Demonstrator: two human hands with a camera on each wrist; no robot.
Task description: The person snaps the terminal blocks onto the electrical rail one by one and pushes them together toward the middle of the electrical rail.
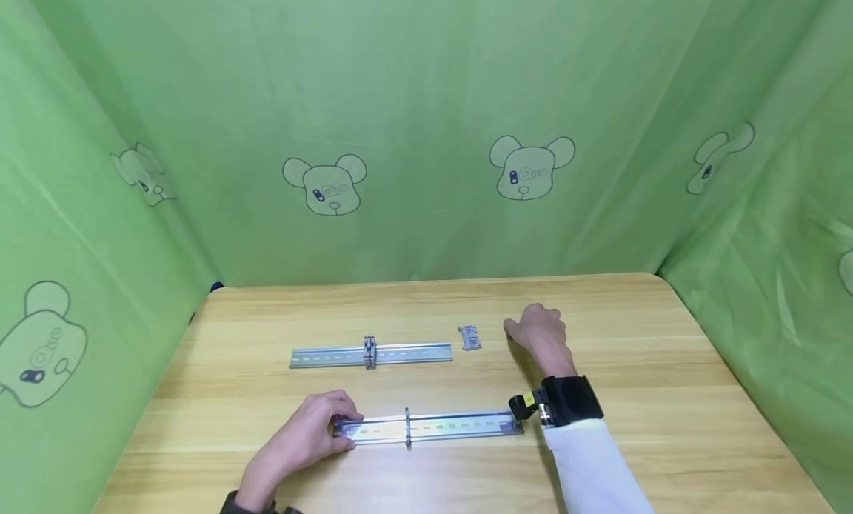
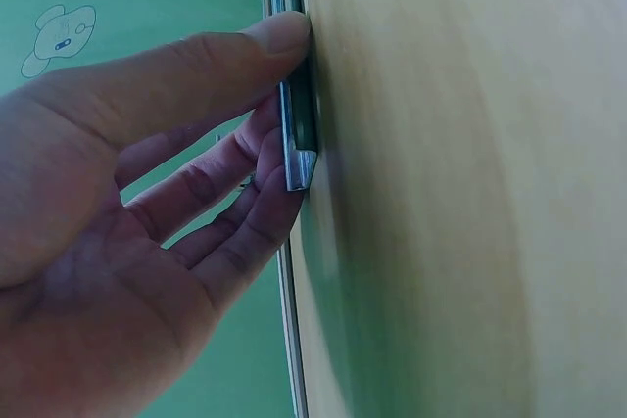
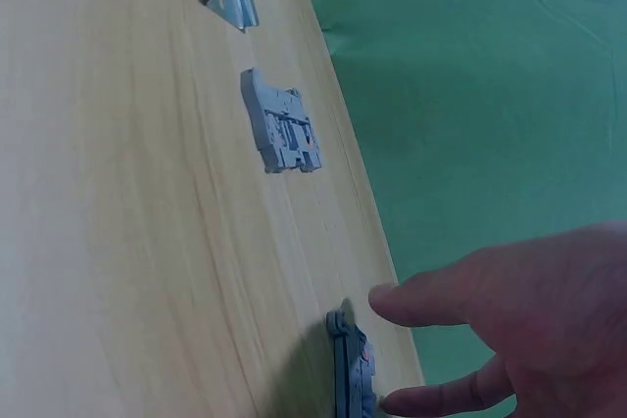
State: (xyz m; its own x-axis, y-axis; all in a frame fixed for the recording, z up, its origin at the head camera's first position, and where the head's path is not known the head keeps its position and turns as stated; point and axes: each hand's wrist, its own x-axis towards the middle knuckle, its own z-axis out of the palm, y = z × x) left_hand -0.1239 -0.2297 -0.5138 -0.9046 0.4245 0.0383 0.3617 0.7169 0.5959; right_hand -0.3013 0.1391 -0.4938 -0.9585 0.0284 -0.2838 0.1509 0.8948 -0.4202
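Observation:
Near the front of the table lies a slotted metal DIN rail (image 1: pixel 460 426), with one thin grey terminal block (image 1: pixel 408 427) standing across it. My left hand (image 1: pixel 313 429) grips the rail's left end, thumb on the near edge and fingers on the far edge. That grip shows from close up in the left wrist view, around the rail end (image 2: pixel 300 168). Farther back on the right, my right hand (image 1: pixel 538 330) reaches down with thumb and finger spread. In the right wrist view its fingertips are close beside a grey terminal block (image 3: pixel 351 369) on the table.
A second DIN rail (image 1: pixel 413 353) lies farther back, carrying a small cluster of terminal blocks (image 1: pixel 369 352). Another grey terminal block (image 1: pixel 469 338) lies flat between that rail and my right hand. Green fabric (image 1: pixel 426 225) hangs behind and beside the wooden table (image 1: pixel 666 425).

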